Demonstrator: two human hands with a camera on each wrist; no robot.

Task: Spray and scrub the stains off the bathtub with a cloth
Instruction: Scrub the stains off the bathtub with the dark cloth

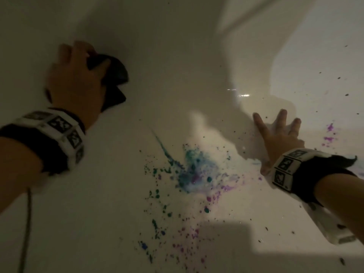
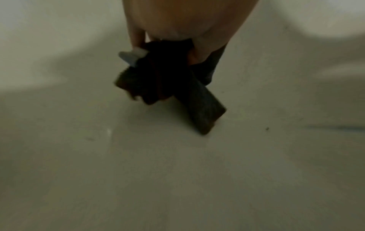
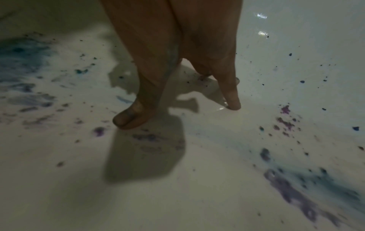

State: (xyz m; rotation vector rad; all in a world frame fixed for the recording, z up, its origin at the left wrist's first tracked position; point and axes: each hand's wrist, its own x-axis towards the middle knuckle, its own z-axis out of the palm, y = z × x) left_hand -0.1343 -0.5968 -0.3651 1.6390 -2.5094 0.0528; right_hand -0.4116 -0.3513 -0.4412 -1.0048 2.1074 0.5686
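Home bathroom: inside glossy white bathtub (image 1: 177, 56), curved walls, coloured stains (image 1: 195, 170).

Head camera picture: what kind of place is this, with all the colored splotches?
Most likely the inside of a bathtub, so a bathroom. The surface is white, glossy and curves up at the sides. Blue, green and purple stains spatter it, the left hand grips a dark cloth, and the right hand presses flat.

The white bathtub (image 1: 177, 56) carries blue, green and purple stains (image 1: 197, 174) spattered across its floor; a dark cloth (image 1: 116, 75) lies well left of them.
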